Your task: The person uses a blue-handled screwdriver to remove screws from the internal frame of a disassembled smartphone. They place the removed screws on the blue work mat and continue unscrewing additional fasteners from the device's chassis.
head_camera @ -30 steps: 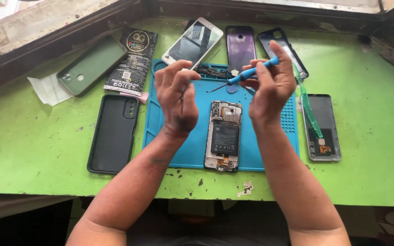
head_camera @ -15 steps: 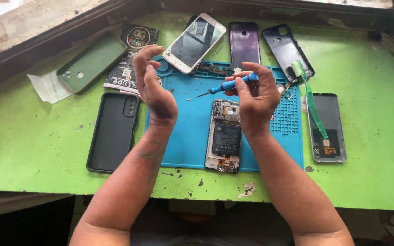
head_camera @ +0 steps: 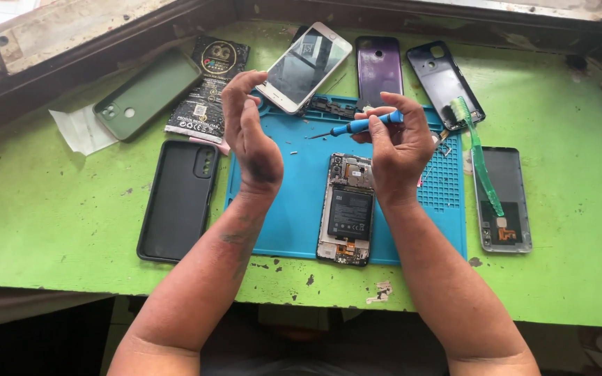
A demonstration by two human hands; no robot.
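- The right hand (head_camera: 400,150), at frame centre, is clamped on a blue screwdriver (head_camera: 357,126), tip pointing left.
- The left hand (head_camera: 251,136) is raised, fingers loosely curled, holding nothing.
- Below them, an opened phone (head_camera: 348,209) lies on the blue mat (head_camera: 294,202).
- The green table (head_camera: 50,209) carries both.

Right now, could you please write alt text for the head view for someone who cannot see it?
The right hand holds a blue screwdriver above an opened phone on a blue mat; the left hand is raised, empty. Phones, cases and a green toothbrush lie around on the green table.
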